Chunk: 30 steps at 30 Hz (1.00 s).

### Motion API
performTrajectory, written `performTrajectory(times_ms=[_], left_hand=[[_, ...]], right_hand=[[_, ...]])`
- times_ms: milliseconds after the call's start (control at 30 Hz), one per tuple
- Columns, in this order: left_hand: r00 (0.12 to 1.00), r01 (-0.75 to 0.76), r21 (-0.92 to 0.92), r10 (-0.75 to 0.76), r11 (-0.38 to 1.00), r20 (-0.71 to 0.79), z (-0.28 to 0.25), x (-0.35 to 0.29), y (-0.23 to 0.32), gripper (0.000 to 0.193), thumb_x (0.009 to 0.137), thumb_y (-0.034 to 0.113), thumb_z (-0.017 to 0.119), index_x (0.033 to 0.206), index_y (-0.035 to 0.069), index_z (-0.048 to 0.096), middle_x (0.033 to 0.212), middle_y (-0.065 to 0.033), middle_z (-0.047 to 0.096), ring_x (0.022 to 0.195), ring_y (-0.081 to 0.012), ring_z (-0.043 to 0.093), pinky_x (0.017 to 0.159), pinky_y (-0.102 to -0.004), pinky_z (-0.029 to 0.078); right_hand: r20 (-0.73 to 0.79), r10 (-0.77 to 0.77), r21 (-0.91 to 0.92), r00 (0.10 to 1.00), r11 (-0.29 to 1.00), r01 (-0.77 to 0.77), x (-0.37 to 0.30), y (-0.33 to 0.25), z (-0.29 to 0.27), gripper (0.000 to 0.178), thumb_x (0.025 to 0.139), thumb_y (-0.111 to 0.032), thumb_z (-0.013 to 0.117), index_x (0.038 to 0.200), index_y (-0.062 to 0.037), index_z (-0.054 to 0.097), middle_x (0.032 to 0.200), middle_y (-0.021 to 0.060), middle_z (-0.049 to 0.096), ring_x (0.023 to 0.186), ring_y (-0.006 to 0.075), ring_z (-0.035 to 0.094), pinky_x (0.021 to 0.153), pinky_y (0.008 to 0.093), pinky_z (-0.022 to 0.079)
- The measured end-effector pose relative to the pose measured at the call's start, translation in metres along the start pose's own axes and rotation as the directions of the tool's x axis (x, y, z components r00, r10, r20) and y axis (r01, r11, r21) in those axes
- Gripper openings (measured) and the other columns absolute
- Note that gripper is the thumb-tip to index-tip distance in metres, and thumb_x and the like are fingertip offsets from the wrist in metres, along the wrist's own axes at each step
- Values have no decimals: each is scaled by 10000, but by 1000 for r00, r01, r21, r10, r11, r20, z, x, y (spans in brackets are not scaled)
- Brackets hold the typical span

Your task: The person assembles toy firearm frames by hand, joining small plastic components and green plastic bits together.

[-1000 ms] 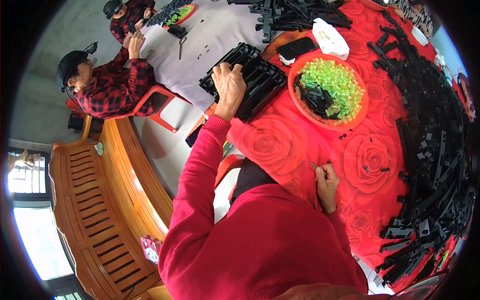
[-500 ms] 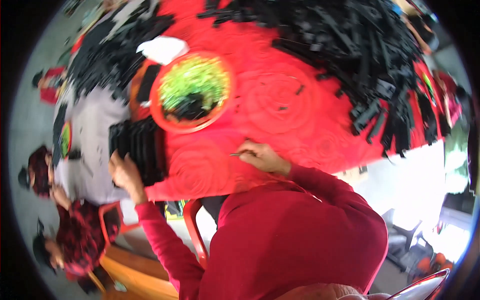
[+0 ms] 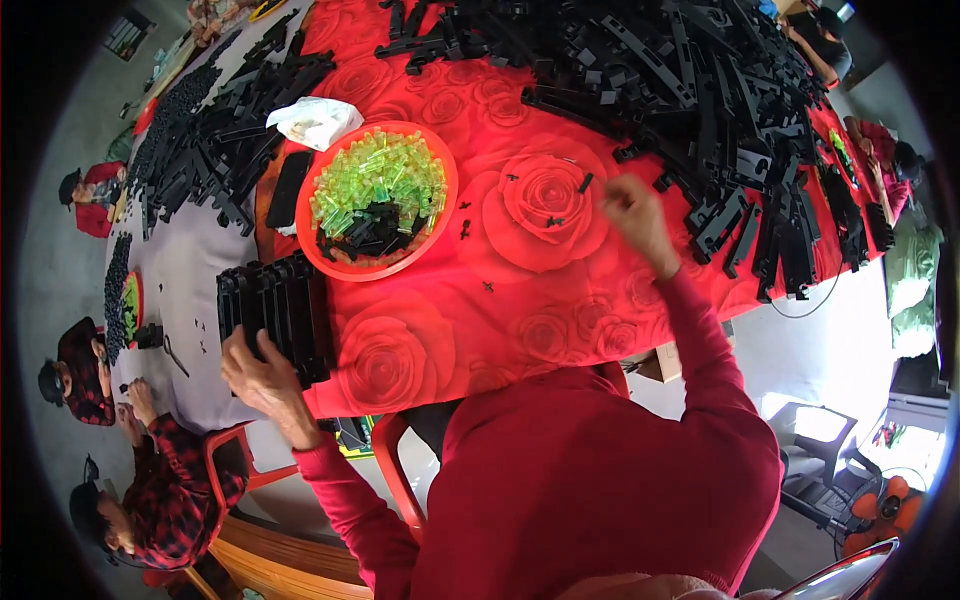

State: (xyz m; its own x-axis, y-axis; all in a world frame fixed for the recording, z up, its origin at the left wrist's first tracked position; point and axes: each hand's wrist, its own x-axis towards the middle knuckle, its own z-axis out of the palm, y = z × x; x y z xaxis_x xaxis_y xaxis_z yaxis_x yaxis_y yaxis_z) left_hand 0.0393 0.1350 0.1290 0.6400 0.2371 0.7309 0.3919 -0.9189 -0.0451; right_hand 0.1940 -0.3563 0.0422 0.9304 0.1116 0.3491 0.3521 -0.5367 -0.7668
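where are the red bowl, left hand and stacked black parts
Red bowl (image 3: 366, 274): head view, its near rim
Left hand (image 3: 262, 380): head view, back of hand
Stacked black parts (image 3: 297, 312): head view, middle of stack

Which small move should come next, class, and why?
Perhaps ease the right hand toward the large pile of black parts: it is out over the red cloth near that pile, while the left hand is at the black stack. Blur hides whether the right hand holds anything.
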Motion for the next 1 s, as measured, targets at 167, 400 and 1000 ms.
performTrajectory(times_ms=[167,400,1000], left_hand=[[993,-98,-366,116,925,27,-22,-31,55,145,795,66,674,932,43,631,968,-111,608,861,-280,586,753,-381,476],[960,-51,-610,206,791,187,-34,-82,104,131,772,23,667,900,15,642,907,-123,616,806,-283,592,705,-383,486],[881,21,-803,369,596,297,-45,-97,143,561,768,111,699,1273,35,466,1192,-170,505,1090,-347,480,930,-457,399]], right_hand=[[-187,56,-753,981,633,-180,56,42,-68,263,762,-141,601,984,-43,500,1016,177,575,815,367,640,672,465,524],[-77,215,-905,974,394,-159,72,107,-87,414,764,-208,649,1103,-54,468,1088,191,551,842,389,634,680,477,531],[845,-343,183,411,907,381,-9,-124,81,234,741,-215,673,915,-89,580,872,86,555,825,290,588,672,413,458]])
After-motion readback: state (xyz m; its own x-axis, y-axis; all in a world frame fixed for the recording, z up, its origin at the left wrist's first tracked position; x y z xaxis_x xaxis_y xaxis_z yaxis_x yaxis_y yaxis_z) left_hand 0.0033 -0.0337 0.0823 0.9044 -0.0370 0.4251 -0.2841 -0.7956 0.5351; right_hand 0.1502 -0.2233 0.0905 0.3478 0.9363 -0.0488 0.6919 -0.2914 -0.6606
